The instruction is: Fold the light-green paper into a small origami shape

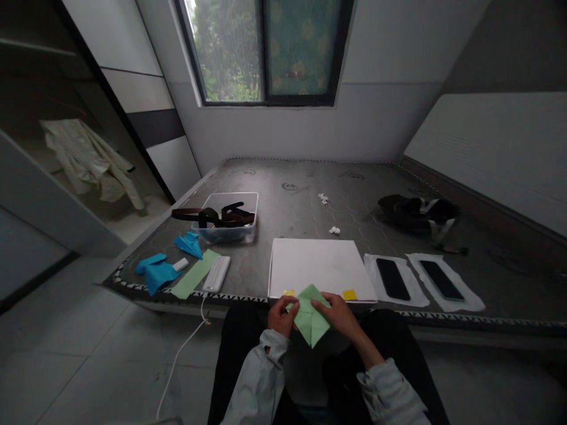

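Observation:
A green sheet of paper point(311, 324), folded into a diamond with creases down its middle, is held up above my lap. My left hand point(282, 316) pinches its left corner between thumb and fingers. On the other side, my right hand point(337, 311) grips the right edge, thumb lying over the front face. Just behind the paper sits a flat white box point(319, 265) at the mattress edge, with yellow patches near its front corners. The backs of the fingers behind the paper are hidden.
Left of the box lie a white power strip point(217, 274) with a cord hanging down, a green paper strip point(195, 276), blue folded papers point(162, 274) and a clear bin point(228, 235) holding belts. Rightward are two phones point(393, 278) on white tissues and a dark bag point(416, 212).

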Action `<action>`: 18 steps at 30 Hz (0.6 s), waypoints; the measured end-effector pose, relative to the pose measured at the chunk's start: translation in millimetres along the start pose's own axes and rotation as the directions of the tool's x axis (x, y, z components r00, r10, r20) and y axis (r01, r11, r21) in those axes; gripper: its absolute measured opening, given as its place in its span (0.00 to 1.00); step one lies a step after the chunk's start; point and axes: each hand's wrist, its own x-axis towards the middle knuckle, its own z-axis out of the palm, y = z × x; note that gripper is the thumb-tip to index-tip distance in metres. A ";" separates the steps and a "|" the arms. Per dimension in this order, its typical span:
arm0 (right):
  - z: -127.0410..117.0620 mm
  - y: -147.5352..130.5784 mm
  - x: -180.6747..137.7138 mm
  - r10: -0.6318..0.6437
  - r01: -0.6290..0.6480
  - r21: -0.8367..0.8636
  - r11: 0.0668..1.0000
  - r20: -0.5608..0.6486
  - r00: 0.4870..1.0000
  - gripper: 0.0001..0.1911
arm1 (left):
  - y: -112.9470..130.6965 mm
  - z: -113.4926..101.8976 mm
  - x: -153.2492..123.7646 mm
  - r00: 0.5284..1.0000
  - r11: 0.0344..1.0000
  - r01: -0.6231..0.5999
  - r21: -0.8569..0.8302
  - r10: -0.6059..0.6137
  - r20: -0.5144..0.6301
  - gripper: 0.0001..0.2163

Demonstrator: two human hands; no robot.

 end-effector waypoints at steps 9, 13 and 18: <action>-7.2 0.5 3.0 0.006 -0.007 -0.013 1.000 -0.083 0.997 0.27 | -18.1 -2.5 -4.0 0.979 0.998 -0.041 0.038 0.032 0.201 0.27; -8.0 8.7 4.1 0.038 -0.044 -0.027 0.999 -0.186 0.982 0.29 | -30.2 -5.1 0.0 0.949 0.991 -0.008 0.137 -0.036 0.314 0.33; -6.9 29.5 9.3 0.058 -0.068 -0.035 0.997 -0.249 0.967 0.34 | -26.8 -4.5 4.2 0.953 0.972 0.104 0.210 -0.158 0.260 0.29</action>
